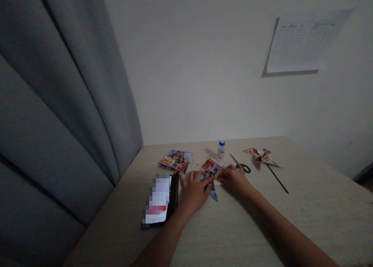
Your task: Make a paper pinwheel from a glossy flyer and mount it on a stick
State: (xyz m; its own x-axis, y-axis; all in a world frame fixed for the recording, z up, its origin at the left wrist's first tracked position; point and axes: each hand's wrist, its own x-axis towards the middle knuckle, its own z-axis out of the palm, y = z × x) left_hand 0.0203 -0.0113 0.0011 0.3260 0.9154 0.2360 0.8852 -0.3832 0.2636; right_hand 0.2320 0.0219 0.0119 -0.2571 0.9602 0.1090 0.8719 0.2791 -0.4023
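Observation:
A piece of colourful printed paper (210, 167) lies on the table, with a blue pointed corner showing below my fingers. My left hand (194, 190) rests over its left side, fingers spread and pressing down. At the right edge, my right hand (234, 180) pinches a corner of the paper between thumb and fingers. Just beyond my right hand lie scissors (239, 164) with black handles. A small clear bottle with a blue cap (221, 150) stands upright behind the paper. My fingers cover part of the sheet.
On the pale table (227, 236), a stack of printed papers (175, 160) lies at the back left. A lit phone (159, 201) in a dark case is beside my left forearm. To the right lies a paper pinwheel (261, 157) on a black stick. A grey curtain (70, 84) hangs left.

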